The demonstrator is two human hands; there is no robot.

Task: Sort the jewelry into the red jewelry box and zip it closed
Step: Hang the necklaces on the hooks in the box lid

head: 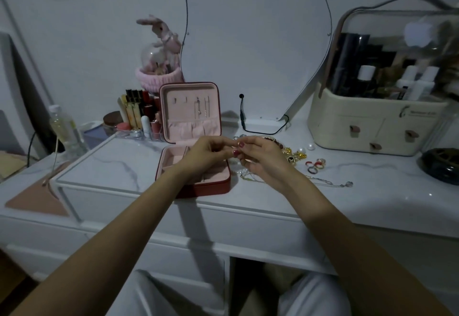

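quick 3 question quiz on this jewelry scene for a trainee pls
1. True or false: the red jewelry box is zipped shut.
2. On which side of the box do the loose rings lie?
3. The hands meet: A) over the box's right edge B) at the cosmetics case C) by the bottle

Key: 1 false, its lid stands open. 2 the right. 3 A.

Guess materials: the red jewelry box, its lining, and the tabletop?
Red jewelry box: likely faux leather, smooth shell with a dull sheen. Lining: pink, matte, velvet-like fabric, gathered into soft pockets in the lid. Tabletop: glossy white with grey veining, marble or marble-look; cannot tell which.
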